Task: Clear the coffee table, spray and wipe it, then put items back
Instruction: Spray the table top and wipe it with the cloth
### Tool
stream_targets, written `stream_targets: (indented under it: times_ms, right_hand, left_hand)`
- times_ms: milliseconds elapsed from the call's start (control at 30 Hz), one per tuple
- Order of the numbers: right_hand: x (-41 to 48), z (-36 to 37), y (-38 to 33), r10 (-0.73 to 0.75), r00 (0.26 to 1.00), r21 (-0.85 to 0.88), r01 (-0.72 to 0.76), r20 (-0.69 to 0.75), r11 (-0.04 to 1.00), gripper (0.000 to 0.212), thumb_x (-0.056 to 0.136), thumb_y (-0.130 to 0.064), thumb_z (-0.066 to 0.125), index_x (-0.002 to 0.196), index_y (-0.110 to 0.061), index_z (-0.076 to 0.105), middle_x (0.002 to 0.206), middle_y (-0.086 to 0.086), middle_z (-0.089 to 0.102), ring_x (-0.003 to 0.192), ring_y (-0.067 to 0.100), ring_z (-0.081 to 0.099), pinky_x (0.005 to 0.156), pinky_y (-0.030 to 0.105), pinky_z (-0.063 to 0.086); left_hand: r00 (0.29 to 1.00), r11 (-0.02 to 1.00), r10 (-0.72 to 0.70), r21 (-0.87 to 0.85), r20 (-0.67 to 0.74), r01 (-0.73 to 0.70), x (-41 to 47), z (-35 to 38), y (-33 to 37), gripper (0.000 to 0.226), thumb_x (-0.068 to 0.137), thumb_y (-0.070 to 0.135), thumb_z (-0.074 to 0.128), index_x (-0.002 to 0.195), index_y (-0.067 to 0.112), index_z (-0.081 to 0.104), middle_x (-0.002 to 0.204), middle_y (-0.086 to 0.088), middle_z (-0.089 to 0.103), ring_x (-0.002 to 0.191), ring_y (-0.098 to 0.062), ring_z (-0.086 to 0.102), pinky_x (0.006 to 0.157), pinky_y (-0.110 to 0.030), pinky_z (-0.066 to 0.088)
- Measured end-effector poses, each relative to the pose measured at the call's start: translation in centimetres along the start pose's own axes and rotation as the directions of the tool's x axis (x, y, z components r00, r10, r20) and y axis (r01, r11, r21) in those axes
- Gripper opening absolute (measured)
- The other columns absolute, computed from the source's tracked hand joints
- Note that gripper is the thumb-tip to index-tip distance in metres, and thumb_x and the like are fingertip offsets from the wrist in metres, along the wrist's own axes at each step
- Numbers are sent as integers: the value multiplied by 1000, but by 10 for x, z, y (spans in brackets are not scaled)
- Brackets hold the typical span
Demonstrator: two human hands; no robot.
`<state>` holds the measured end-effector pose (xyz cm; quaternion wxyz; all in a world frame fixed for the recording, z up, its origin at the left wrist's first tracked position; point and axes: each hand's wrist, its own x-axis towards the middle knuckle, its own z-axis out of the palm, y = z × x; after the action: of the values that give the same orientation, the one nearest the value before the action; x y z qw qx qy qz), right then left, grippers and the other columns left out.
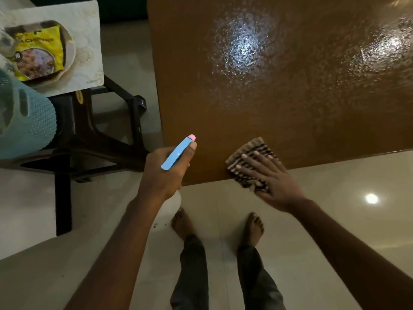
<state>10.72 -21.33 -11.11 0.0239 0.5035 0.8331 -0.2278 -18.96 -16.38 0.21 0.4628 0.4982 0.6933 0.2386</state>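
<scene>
A: Left hand point(164, 173), what is it doing?

B: Gripping the spray bottle point(178, 153). Fingers are curling round the neck, one fingertip lying alongside the blue head. The pink nozzle is pointing away from the person, toward the coffee table point(290, 104). The white body is showing just below the wrist.

A: Right hand point(270, 177)?

B: Lying flat, fingers straight and spreading, pressing a brown-and-cream striped cloth point(248, 153) onto the table's near edge. The cloth is sitting under fingers and palm, sticking out past the fingertips.

A: Bottle relative to cloth?

B: Just left of it, near but not touching. The left hand is hovering at the table's near left corner.

A: Table surface?

B: Beyond the fingertips, droplets point(241, 45) are glistening in two patches, one ahead of the hands, one far off to the right.

A: Any writing?

B: Left of the left hand, well apart, a dark stool point(89, 135) is carrying a pale placemat point(89, 30). On it a bowl point(69, 48) is holding a yellow packet point(38, 48). The lettering is blurring: "CHUNKS" is my best reading, plus "10" on a dark badge. Small print at the placemat's corner is too tiny to read.

A: Anything else there?

B: A teal textured object point(26, 121) is lying beside the placemat; cannot tell what it is. Below the hands, bare feet point(183, 222) are standing on pale tiles point(335, 209).
</scene>
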Motion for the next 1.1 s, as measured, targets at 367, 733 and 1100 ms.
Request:
stream_targets:
  times_ms: [367,733,1100]
  right_hand:
    - [43,-3,-36,682,704,300,-618,-199,726,70,92,-52,31,157,-40,10,166,-8,-1,153,19,-8,121,38,-7]
    - [-21,3,23,354,907,117,-336,-227,935,64,95,-51,32,156,-40,16,165,-12,9,153,13,-2,123,35,-2]
    - [54,30,-116,313,938,109,-299,-147,948,67,94,-60,18,157,-41,7,167,-5,-2,153,23,-10,122,45,-6]
  left_hand:
    - [1000,999,16,-32,-26,-17,-11,46,23,41,83,57,53,71,19,65,66,-5,64,50,-11,57,47,-19,48]
    - [987,997,42,-61,-158,-52,-44,51,15,45,85,50,54,72,9,66,65,-15,62,47,-24,55,44,-29,46]
    - [961,991,-54,-131,-269,19,-64,-6,-37,43,83,57,53,77,18,69,67,-12,64,42,-17,53,44,-31,46]
